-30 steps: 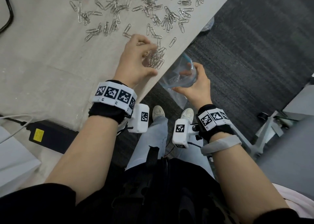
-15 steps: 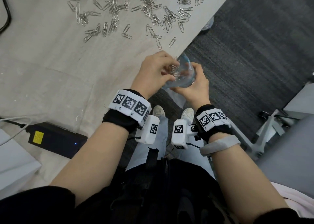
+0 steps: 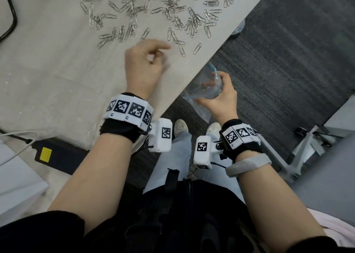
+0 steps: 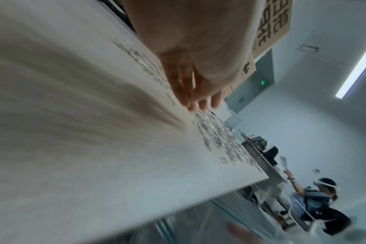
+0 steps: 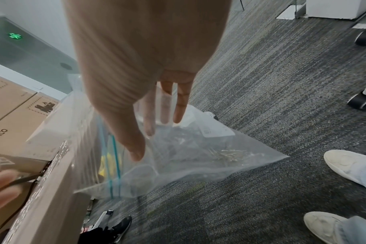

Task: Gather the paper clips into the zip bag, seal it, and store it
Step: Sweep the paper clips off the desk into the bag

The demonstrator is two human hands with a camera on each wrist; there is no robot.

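Many silver paper clips (image 3: 172, 12) lie scattered over the far part of the beige table (image 3: 48, 70). My left hand (image 3: 163, 56) hovers just short of them, fingers loose and empty; in the left wrist view its fingertips (image 4: 198, 102) point at the clips (image 4: 215, 132). Just off the table's edge, my right hand (image 3: 221, 91) grips the clear zip bag (image 3: 207, 83) with its blue-striped mouth held open. The right wrist view shows the fingers (image 5: 148, 128) round the bag (image 5: 198, 156), with a small heap of clips (image 5: 230, 155) inside.
A black power adapter (image 3: 57, 156) with a yellow label and its cables lie at the table's near left. A white box (image 3: 15, 176) stands beside it. Below are dark carpet, my shoes (image 3: 180, 126) and a chair base (image 3: 307, 147). Cardboard boxes (image 5: 11, 115) stand beyond the table.
My left hand carried a bunch of clips from the table edge to the bag's mouth, let them go, and has swung back over the table empty. The right hand kept the bag in place.
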